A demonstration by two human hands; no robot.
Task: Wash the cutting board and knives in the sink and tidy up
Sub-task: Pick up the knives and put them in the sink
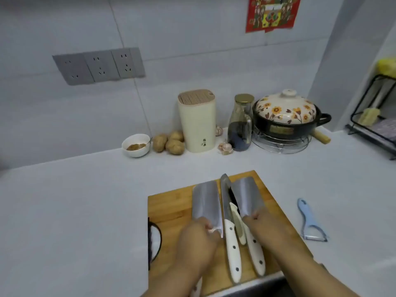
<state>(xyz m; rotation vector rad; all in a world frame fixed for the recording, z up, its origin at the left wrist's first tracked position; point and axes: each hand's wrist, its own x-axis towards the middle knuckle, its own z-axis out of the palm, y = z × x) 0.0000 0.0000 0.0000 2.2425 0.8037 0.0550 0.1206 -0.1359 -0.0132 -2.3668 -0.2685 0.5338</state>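
A wooden cutting board (171, 209) lies on the white counter, its near end at the sink edge. Several knives lie side by side on it: a left cleaver (205, 202), a slim pointed knife (226, 200) with a white riveted handle, a small cream-handled knife (236, 219) and a right cleaver (246, 196) with a white riveted handle. My left hand (197, 241) curls over the heel of the left cleaver and hides its handle. My right hand (267, 230) has its fingertips resting on the heel of the right cleaver's blade.
A cream knife block (197, 123) stands at the back wall beside potatoes (169, 143), a small bowl (136, 145), a glass bottle (240, 127) and a flowered pot (287, 116). A blue peeler (308, 221) lies right of the board. A black rack (372, 116) stands far right.
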